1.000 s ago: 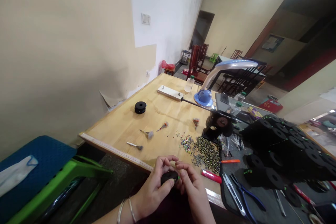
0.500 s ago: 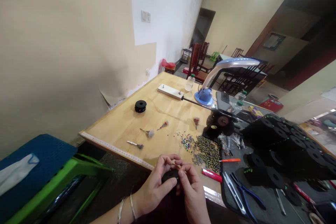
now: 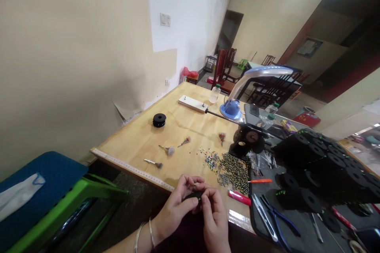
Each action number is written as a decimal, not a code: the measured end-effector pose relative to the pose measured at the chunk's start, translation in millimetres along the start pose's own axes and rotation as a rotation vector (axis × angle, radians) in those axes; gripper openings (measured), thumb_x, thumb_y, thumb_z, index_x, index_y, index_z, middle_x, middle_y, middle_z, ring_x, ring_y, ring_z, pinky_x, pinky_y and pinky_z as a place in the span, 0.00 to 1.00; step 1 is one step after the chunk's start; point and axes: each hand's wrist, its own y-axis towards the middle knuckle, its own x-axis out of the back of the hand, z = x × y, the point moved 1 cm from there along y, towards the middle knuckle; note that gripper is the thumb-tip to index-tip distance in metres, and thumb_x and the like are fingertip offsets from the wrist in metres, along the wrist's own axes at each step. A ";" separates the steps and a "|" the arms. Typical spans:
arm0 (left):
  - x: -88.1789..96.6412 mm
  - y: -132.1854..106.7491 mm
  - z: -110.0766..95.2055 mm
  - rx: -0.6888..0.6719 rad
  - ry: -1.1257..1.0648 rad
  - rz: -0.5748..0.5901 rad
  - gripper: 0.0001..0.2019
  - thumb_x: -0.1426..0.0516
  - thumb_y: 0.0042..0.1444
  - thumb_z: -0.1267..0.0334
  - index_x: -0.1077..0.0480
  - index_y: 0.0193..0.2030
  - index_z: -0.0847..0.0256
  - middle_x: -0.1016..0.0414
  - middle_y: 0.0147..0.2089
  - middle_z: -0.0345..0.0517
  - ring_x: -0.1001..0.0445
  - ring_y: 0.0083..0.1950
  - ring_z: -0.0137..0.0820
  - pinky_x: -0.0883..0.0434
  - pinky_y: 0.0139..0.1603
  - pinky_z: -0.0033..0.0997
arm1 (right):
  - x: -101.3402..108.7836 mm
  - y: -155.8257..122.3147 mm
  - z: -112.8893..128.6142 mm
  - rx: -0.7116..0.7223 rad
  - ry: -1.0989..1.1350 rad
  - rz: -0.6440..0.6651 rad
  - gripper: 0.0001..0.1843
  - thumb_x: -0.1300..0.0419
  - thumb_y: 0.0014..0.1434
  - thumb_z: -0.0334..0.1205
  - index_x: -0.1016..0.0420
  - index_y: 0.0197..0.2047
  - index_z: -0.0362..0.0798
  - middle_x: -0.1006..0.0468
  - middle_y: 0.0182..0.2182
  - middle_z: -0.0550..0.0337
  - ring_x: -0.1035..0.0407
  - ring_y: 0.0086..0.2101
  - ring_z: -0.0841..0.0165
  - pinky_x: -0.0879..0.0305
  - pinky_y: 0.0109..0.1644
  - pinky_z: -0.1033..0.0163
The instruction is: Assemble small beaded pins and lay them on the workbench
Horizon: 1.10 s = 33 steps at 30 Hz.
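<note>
At the table's near edge my left hand (image 3: 176,207) is closed around a small black foam spool (image 3: 194,195), thumb pressed along its near side. The spool is mostly covered by my fingers. Close beside it, my right hand (image 3: 216,219) has thumb and index finger pinched together at the spool's right edge. Whatever sits between those fingertips is hidden or too thin to make out. Just beyond my hands lie a pile of small yellow-and-black striped pieces (image 3: 234,170) and a scatter of tiny multicoloured beads or pinheads (image 3: 211,161).
Another black spool (image 3: 159,120) and several small bundles (image 3: 170,150) lie on the wooden table (image 3: 133,138). A blue lamp (image 3: 231,108) stands behind a black winding device (image 3: 247,140). Rightward are pliers (image 3: 277,215), scissors (image 3: 264,217), a red tube (image 3: 239,197) and stacked black spools (image 3: 323,170).
My right hand has shifted slightly left and turned in at the spool. The spool has tilted, showing less of its flat face. My left hand stays nearly in place.
</note>
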 end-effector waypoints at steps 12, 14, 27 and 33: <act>-10.5 0.7 -8.9 -0.116 0.304 -0.128 0.09 0.43 0.53 0.70 0.41 0.37 0.57 0.31 0.41 0.41 0.32 0.47 0.33 0.36 0.52 0.38 | 2.3 -2.0 5.9 0.117 -0.122 0.045 0.08 0.48 0.66 0.41 0.30 0.38 0.50 0.23 0.39 0.53 0.28 0.44 0.60 0.31 0.48 0.58; -10.9 0.2 -8.0 -0.125 0.324 -0.152 0.09 0.44 0.53 0.71 0.41 0.36 0.57 0.31 0.40 0.40 0.32 0.45 0.33 0.36 0.51 0.37 | 1.8 -2.1 5.7 0.116 -0.120 0.044 0.08 0.48 0.66 0.41 0.30 0.38 0.50 0.23 0.39 0.54 0.28 0.44 0.61 0.31 0.48 0.58; -7.5 0.0 -5.9 -0.146 0.332 -0.175 0.07 0.46 0.53 0.69 0.42 0.36 0.57 0.30 0.41 0.42 0.32 0.44 0.33 0.35 0.49 0.36 | -0.9 -4.2 -4.5 0.083 -0.075 0.035 0.09 0.49 0.66 0.42 0.30 0.38 0.51 0.23 0.39 0.55 0.28 0.42 0.63 0.32 0.47 0.61; -3.8 0.9 -7.3 -0.165 0.401 -0.071 0.09 0.45 0.55 0.70 0.40 0.41 0.57 0.31 0.46 0.46 0.32 0.51 0.37 0.37 0.56 0.41 | -0.3 -1.0 -6.8 0.052 -0.019 -0.070 0.10 0.46 0.64 0.47 0.29 0.37 0.50 0.23 0.37 0.56 0.28 0.42 0.62 0.31 0.48 0.59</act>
